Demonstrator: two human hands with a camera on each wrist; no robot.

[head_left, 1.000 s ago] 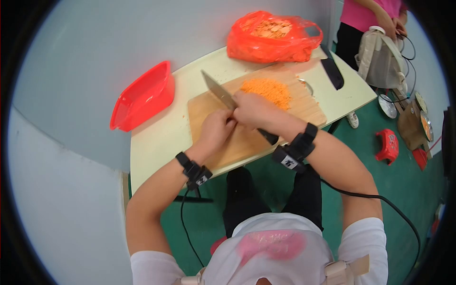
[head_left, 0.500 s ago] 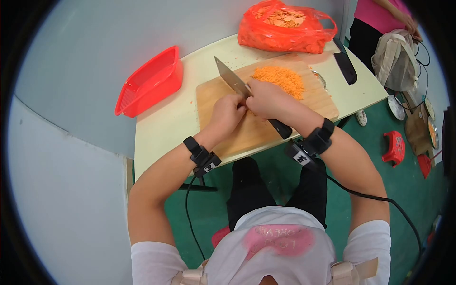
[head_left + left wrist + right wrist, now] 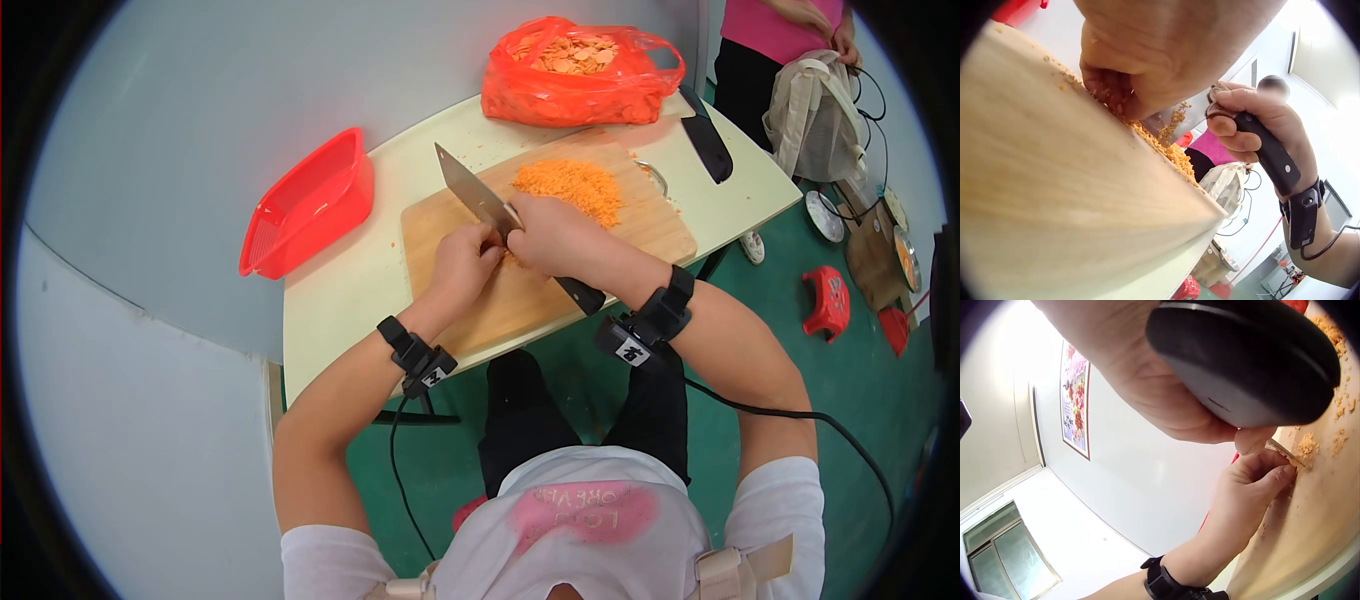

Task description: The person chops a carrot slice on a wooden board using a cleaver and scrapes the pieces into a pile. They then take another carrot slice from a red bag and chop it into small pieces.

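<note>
In the left wrist view, showing orange crumbs (image 3: pixel 1175 122) clinging beside the blade of a broad grey steel knife (image 3: pixel 475 193) with a black handle, a detail hardly showing in the head view. In the right wrist view, showing the blunt end of that handle close up, and past it a framed flower picture (image 3: pixel 1075 403) on the wall. Only in the head view, taking in the whole pale wooden cutting board (image 3: pixel 480 310), a heap of finely chopped orange bits (image 3: pixel 575 190) toward one o'clock on it, a red plastic basin (image 3: pixel 310 210) off toward ten o'clock and a translucent red plastic bag (image 3: pixel 570 100) of orange slices at twelve o'clock.

With the right hand (image 3: pixel 555 235), gripping the knife where handle meets blade, wrapping curled fingers closely round it. With the left hand (image 3: pixel 465 265), bunching curled fingers down at the board just beside the blade; hiding anything pinched beneath, so impossible to tell.

Against half a second ago, sitting slightly lower and further left in the head view, together with board and hands; keeping almost the same place over the board.

Pointing tip-first between ten and eleven o'clock, running lengthwise on a diagonal back to a handle end near the board's five-o'clock edge.
</note>
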